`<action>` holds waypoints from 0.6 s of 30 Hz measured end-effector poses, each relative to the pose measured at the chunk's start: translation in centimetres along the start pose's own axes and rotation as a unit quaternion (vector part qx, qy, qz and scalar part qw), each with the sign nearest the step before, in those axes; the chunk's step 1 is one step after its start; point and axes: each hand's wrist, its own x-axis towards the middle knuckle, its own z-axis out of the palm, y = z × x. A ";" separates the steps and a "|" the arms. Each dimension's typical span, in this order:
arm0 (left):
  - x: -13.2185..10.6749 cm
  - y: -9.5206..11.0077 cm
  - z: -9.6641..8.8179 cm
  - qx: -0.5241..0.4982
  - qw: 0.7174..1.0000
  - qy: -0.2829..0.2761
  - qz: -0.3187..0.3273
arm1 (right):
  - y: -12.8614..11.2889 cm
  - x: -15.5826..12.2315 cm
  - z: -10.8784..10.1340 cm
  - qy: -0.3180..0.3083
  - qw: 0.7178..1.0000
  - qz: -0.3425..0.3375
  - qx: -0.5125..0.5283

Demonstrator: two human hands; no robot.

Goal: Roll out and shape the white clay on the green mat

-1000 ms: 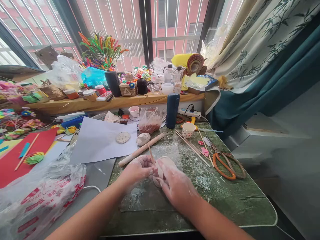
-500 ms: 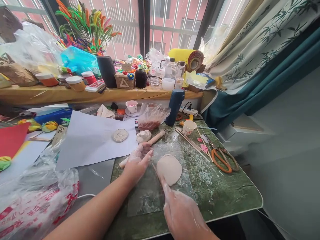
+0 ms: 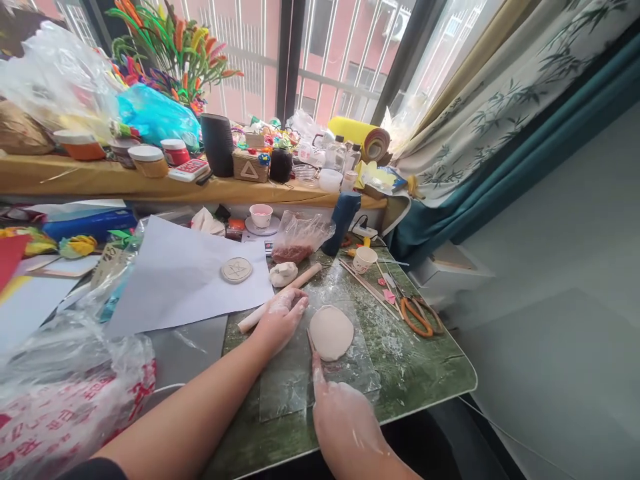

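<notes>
On the tabletop (image 3: pixel 440 373), near its front edge: our clear sheet (image 3: pixel 285 393). Right hand (image 3: pixel 345 417) gripping, left hand (image 3: pixel 280 320) loosely open. Clay disc (image 3: pixel 331 333) by sheet's right edge, gripped thin stick (image 3: pixel 311 340) alongside — probably rim work; next, we'd want a steady tip.

Off-white on flat disc (image 3: pixel 331 333); white smears on left fingers (image 3: pixel 299 310) and right fingers (image 3: pixel 318 380). Star lines on pale plaque (image 3: pixel 237 270). Mottled green on surface (image 3: pixel 435 373), dark blue on cylinder (image 3: pixel 343 223), orange on scissor handles (image 3: pixel 423 333), grey-green leaf print on cream curtain (image 3: pixel 493 127).
</notes>
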 end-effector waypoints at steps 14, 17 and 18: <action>-0.6 0.4 0.3 0.028 0.999 0.023 0.007 | -0.9 1.2 -1.1 0.017 1.000 0.006 0.021; -0.5 0.0 0.3 0.026 0.999 0.018 0.010 | -1.3 1.8 -2.1 -0.029 0.999 0.002 0.034; -0.4 -0.2 0.3 0.024 0.999 0.019 0.011 | -1.4 1.9 -2.5 -0.039 0.999 0.003 0.034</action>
